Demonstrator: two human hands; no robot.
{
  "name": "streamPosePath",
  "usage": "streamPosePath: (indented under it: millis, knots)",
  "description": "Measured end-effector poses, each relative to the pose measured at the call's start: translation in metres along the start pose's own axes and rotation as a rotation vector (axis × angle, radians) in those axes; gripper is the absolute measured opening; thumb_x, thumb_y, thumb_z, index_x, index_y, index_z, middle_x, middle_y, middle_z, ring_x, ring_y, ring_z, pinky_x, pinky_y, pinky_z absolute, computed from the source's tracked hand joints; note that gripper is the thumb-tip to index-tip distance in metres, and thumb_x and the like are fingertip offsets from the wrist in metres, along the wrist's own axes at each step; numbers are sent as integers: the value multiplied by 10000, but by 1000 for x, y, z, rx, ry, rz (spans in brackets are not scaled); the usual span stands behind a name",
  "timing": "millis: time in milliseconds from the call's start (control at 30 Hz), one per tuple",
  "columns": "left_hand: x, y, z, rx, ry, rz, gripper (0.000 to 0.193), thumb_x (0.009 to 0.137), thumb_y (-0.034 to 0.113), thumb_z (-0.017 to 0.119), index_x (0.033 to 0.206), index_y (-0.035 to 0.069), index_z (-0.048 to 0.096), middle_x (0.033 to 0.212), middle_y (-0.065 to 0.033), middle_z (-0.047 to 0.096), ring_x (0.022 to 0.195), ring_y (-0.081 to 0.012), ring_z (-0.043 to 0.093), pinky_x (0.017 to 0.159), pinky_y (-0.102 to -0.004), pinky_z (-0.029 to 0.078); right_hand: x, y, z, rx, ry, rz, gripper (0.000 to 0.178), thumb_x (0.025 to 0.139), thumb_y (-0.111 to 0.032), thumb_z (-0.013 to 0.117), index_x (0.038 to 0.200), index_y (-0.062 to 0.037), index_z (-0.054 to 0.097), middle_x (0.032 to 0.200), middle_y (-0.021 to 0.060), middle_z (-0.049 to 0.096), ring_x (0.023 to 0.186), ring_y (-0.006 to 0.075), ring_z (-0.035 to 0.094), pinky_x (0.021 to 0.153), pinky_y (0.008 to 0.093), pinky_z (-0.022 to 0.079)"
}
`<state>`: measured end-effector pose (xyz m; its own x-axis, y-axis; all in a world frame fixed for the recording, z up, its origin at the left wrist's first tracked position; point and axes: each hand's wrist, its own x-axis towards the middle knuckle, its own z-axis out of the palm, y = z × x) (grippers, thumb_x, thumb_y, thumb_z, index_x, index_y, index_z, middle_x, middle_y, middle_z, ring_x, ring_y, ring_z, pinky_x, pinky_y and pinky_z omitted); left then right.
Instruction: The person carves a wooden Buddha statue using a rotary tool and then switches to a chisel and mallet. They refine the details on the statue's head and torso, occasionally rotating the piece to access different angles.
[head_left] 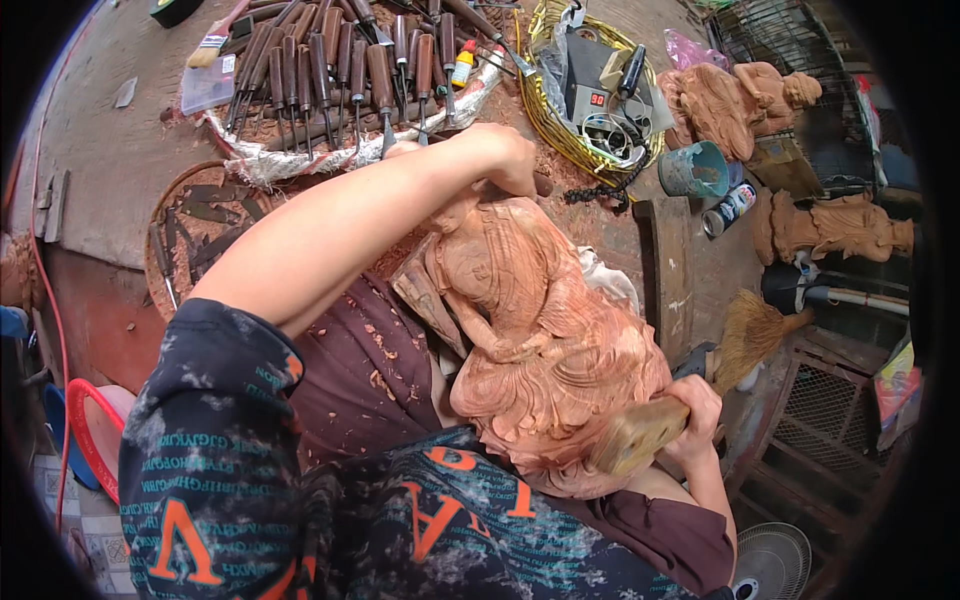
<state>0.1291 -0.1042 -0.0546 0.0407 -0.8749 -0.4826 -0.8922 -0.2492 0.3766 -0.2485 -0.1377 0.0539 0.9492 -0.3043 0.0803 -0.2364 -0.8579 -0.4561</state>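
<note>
A reddish carved wooden statue (520, 270) of a robed figure lies tilted across my lap, its head end pointing away from me. My left hand (513, 160) is closed near the statue's head. The rounded brown end of a wooden handle (543, 185) shows just beside that fist; the forearm and fingers hide the rest of it. At the statue's near right end, my right hand (697, 415) wraps round a pale yellowish wooden block (640, 436) with small dark holes. The block overlaps the carved folds; whether it touches them I cannot tell.
Several chisels (345, 65) with brown handles lie fanned on a white cloth roll (265, 165). A round tray (160, 240) of dark blades sits left. Rightward are a control box (600, 85), a teal cup (693, 170), a can (730, 208), a broom (755, 325) and other statues (835, 225).
</note>
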Motion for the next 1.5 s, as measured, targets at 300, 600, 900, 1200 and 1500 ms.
streamPosePath:
  millis: [300, 600, 900, 1200, 1500]
  knots:
    - [-34, -5, 12, -69, 21, -108, 501, 777, 476, 656, 1058, 62, 693, 1008, -215, 683, 957, -344, 664, 855, -413, 524, -11, 18, 7, 94, 80, 87, 358, 683, -134, 796, 895, -7, 538, 754, 82, 563, 635, 186, 545, 596, 297, 433]
    - [-116, 85, 20, -475, 1299, 458, 269, 766, 234, 675, 1018, 154, 631, 656, -20, 514, 567, -170, 560, 478, -319, 454, -25, -7, -10, 238, 115, 465, 458, 588, -91, 839, 936, -28, 548, 842, 73, 552, 697, 172, 541, 634, 286, 445]
    - [-112, 84, 77, -464, 1424, 1001, 195, 667, 205, 633, 801, 81, 563, 619, 30, 338, 508, -109, 403, 439, -242, 294, 23, -32, -14, 345, -36, 649, 485, 667, -153, 808, 1006, -66, 472, 908, 33, 457, 815, 139, 460, 725, 282, 405]
    - [-112, 70, 77, -722, 1381, 985, 126, 713, 176, 633, 754, 87, 553, 604, 30, 363, 523, -111, 445, 438, -256, 318, 31, -29, -11, 87, -24, 319, 483, 638, -269, 882, 887, -37, 540, 756, 65, 546, 654, 198, 527, 610, 305, 438]
    - [-114, 86, 75, -580, 1385, 929, 196, 781, 186, 679, 687, 88, 538, 590, 33, 407, 514, -107, 463, 437, -247, 343, 61, -47, -18, -3, 23, 57, 530, 679, -357, 863, 951, -48, 530, 728, 58, 546, 644, 182, 521, 597, 297, 416]
